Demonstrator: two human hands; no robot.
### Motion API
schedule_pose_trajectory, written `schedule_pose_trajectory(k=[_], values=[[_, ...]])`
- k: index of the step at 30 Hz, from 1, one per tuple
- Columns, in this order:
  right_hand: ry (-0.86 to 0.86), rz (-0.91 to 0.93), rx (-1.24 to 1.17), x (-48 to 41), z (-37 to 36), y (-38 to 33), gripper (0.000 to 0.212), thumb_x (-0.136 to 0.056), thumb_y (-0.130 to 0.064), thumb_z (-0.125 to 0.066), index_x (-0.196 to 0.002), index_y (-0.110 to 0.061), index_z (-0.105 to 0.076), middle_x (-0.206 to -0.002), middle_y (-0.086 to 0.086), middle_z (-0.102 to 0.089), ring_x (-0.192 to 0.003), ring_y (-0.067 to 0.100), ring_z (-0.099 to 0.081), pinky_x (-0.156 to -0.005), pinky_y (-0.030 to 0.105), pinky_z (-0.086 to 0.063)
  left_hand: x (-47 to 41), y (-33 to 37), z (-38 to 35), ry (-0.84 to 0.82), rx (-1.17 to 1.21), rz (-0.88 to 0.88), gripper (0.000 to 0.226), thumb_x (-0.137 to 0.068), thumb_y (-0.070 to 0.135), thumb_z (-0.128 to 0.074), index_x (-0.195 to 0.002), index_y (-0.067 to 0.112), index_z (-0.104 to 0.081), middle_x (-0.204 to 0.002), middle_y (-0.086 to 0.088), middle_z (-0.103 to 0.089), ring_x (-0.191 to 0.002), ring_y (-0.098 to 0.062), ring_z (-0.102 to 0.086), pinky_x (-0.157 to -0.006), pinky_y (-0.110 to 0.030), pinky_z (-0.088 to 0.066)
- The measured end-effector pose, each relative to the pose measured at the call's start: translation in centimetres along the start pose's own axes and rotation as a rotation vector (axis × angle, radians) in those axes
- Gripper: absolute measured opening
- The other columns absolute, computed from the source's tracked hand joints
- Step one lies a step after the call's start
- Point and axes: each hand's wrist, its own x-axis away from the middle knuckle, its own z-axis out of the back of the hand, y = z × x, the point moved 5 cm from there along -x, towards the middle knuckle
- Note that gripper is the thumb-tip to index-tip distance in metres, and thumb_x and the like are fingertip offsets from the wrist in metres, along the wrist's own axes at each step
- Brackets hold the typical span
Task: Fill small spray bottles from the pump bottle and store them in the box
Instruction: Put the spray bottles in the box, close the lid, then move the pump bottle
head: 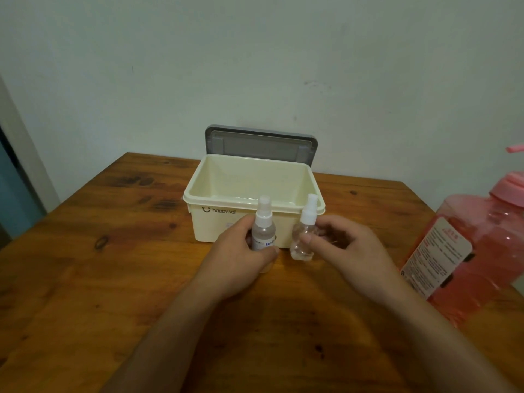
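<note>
Two small clear spray bottles with white caps stand upright on the wooden table (113, 265), just in front of the cream box (209, 222). My left hand (241, 256) is wrapped around the labelled spray bottle (264, 225). My right hand (343, 245) pinches the plain spray bottle (302, 236) between thumb and fingers. The box is open and looks empty, with its grey lid (261, 144) tilted back against the wall. The large pink pump bottle (470, 251) stands at the right, its top partly cut off by the frame edge.
The pale wall rises directly behind the box. The table's left and right edges angle away toward the back. A door frame (19, 154) shows at the far left.
</note>
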Motion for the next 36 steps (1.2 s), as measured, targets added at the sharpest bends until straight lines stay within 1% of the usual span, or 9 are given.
schedule_pose_trajectory(k=[3, 7, 11, 14, 22, 28, 30, 32, 36], values=[[0.025, 0.052, 0.031, -0.8, 1.2, -1.8, 0.035, -0.078, -0.048, -0.062, -0.107, -0.03, -0.069, -0.09, -0.015, -0.068, -0.084, -0.004, -0.06, -0.069, 0.009, -0.047, 0.1, 0.2, 0.0, 0.009, 0.019, 0.003, 0.039, -0.083, 0.024, -0.073, -0.118, 0.027, -0.056, -0.109, 0.011, -0.063, -0.101, -0.008, -0.058, -0.092, -0.035, -0.05], [0.098, 0.077, 0.081, -3.5, 2.5, -3.5, 0.03, -0.086, -0.045, -0.065, -0.114, -0.033, -0.068, -0.099, -0.015, -0.069, -0.091, 0.0, -0.063, -0.074, 0.018, -0.053, 0.1, 0.3, 0.0, 0.032, 0.047, -0.004, 0.036, -0.083, 0.024, -0.073, -0.114, 0.028, -0.056, -0.109, 0.011, -0.064, -0.097, -0.005, -0.059, -0.082, -0.024, -0.048], [0.087, 0.063, 0.269, -7.5, 1.7, -3.7, 0.029, -0.089, -0.045, -0.065, -0.116, -0.033, -0.065, -0.103, -0.018, -0.064, -0.092, 0.003, -0.061, -0.076, 0.026, -0.05, 0.3, 0.6, -0.1, 0.049, 0.082, -0.006, 0.041, -0.083, 0.025, -0.073, -0.12, 0.027, -0.056, -0.112, 0.01, -0.064, -0.1, -0.006, -0.059, -0.084, -0.025, -0.048], [0.02, 0.058, 0.485, -10.7, 0.3, -3.1, 0.035, -0.089, -0.048, -0.064, -0.12, -0.032, -0.064, -0.109, -0.011, -0.066, -0.097, 0.012, -0.062, -0.082, 0.034, -0.051, 0.2, 0.7, -0.1, 0.054, 0.103, -0.003, 0.043, -0.082, 0.025, -0.073, -0.122, 0.027, -0.055, -0.113, 0.009, -0.064, -0.102, -0.007, -0.059, -0.086, -0.027, -0.049], [-0.256, 0.03, 0.934, -15.2, -3.4, -1.6, 0.038, -0.092, -0.042, -0.058, -0.126, -0.026, -0.063, -0.121, -0.002, -0.066, -0.099, 0.019, -0.057, -0.081, 0.032, -0.047, 0.2, 0.7, -0.3, 0.057, 0.159, -0.004, 0.04, -0.081, 0.024, -0.074, -0.117, 0.027, -0.057, -0.111, 0.01, -0.066, -0.103, -0.009, -0.062, -0.09, -0.03, -0.053], [-0.485, 0.008, 1.025, -16.5, -6.1, -0.8, 0.028, -0.095, -0.024, -0.057, -0.12, -0.016, -0.066, -0.114, 0.003, -0.067, -0.093, 0.018, -0.055, -0.085, 0.031, -0.048, 0.2, 0.7, -0.5, 0.04, 0.163, -0.01, 0.041, -0.08, 0.023, -0.075, -0.118, 0.025, -0.057, -0.111, 0.008, -0.066, -0.103, -0.01, -0.063, -0.095, -0.037, -0.053], [-0.528, -0.019, 1.033, -16.8, -6.6, -0.2, 0.012, -0.095, -0.022, -0.058, -0.099, -0.016, -0.068, -0.096, 0.002, -0.064, -0.088, 0.019, -0.056, -0.082, 0.03, -0.048, 0.2, 0.7, -0.5, 0.044, 0.159, -0.012, 0.043, -0.08, 0.024, -0.074, -0.119, 0.025, -0.057, -0.113, 0.008, -0.066, -0.104, -0.01, -0.062, -0.095, -0.038, -0.053], [-0.543, -0.023, 1.041, -17.0, -7.1, 0.1, 0.019, -0.096, -0.022, -0.057, -0.077, -0.02, -0.058, -0.085, -0.001, -0.06, -0.082, 0.018, -0.055, -0.08, 0.031, -0.048, 0.1, 0.8, -0.5, 0.045, 0.16, -0.018, 0.043, -0.08, 0.024, -0.074, -0.12, 0.024, -0.056, -0.114, 0.008, -0.066, -0.105, -0.011, -0.062, -0.096, -0.038, -0.053], [-0.534, -0.038, 1.004, -17.3, -7.6, 0.7, 0.015, -0.096, -0.027, -0.059, -0.102, -0.016, -0.068, -0.097, 0.002, -0.065, -0.086, 0.019, -0.058, -0.082, 0.031, -0.049, 0.1, 0.6, -0.5, 0.045, 0.166, -0.019, 0.042, -0.08, 0.024, -0.075, -0.118, 0.026, -0.056, -0.113, 0.009, -0.066, -0.104, -0.01, -0.062, -0.095, -0.037, -0.053]])
